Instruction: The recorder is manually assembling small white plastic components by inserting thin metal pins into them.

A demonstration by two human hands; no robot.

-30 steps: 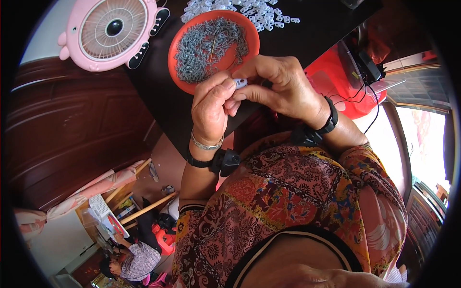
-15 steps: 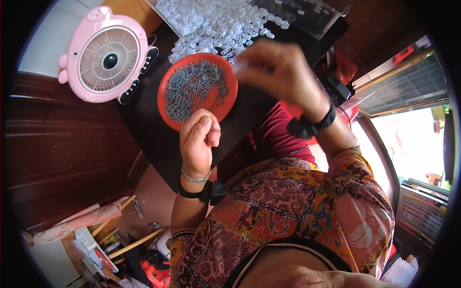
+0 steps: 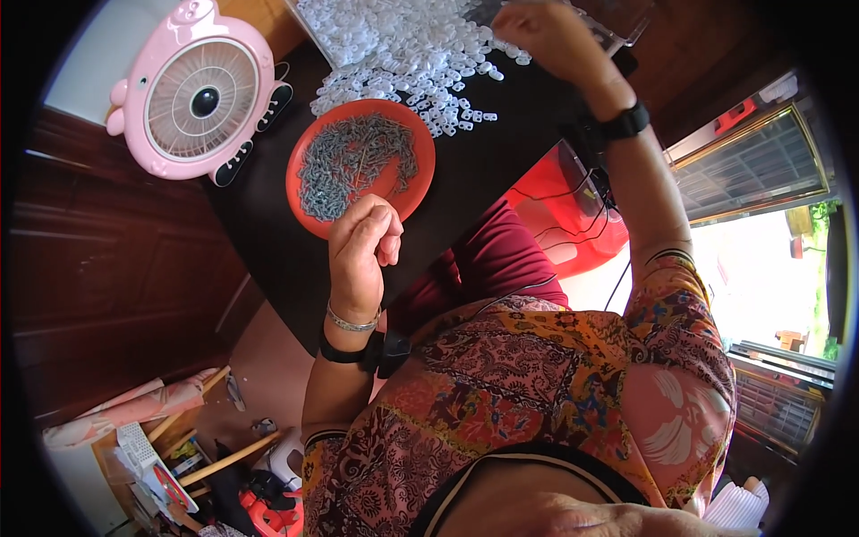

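Note:
My left hand [image 3: 362, 246] hovers at the near edge of an orange plate [image 3: 293, 179], fingers curled in, nothing visible in them. The plate holds a heap of small grey metal pieces [image 3: 353, 166] and rests on a black table [image 3: 501, 152]. My right hand [image 3: 546, 36] is stretched far out, over the right edge of a pile of small white plastic pieces [image 3: 403, 45] and beside a clear container [image 3: 617, 18]. Its fingers are bent, and what they hold is hidden. Both wrists carry black bands.
A pink round fan [image 3: 199, 94] stands at the table's far left corner. A red object with black cables [image 3: 555, 206] lies under the table's right side. Wooden sticks, paper and tools [image 3: 179, 447] clutter the floor at lower left. A bright doorway [image 3: 761, 268] is at the right.
The hands were together over the plate, working on a small white piece. They have parted: the right hand reached out to the far white pile, while the left stayed near the plate.

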